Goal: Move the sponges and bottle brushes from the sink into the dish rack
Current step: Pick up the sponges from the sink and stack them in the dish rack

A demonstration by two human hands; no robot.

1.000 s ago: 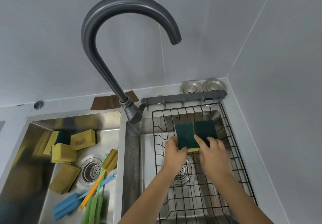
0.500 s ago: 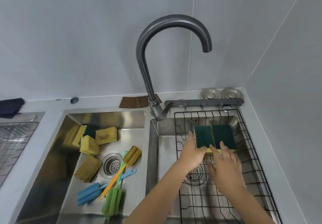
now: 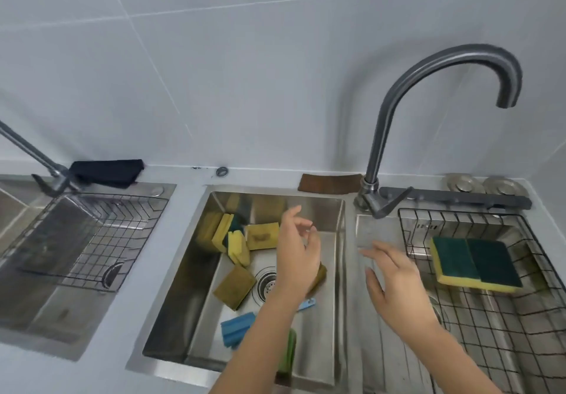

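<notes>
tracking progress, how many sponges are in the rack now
2: both green-topped sponges lie side by side, touching, at the back of the dish rack on the right, one left of the other. None looks hidden there.

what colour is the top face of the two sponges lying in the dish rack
Dark green on top of the two sponges, over a yellow foam layer; the head view shows it clearly.

Left hand (image 3: 296, 251) up, palm turned inward, fingers loosely curled and apart — empty. Right hand (image 3: 395, 278) palm down, fingers spread and pointing left — empty too. Both forearms bare, entering from the bottom edge, hands close but not touching.
</notes>
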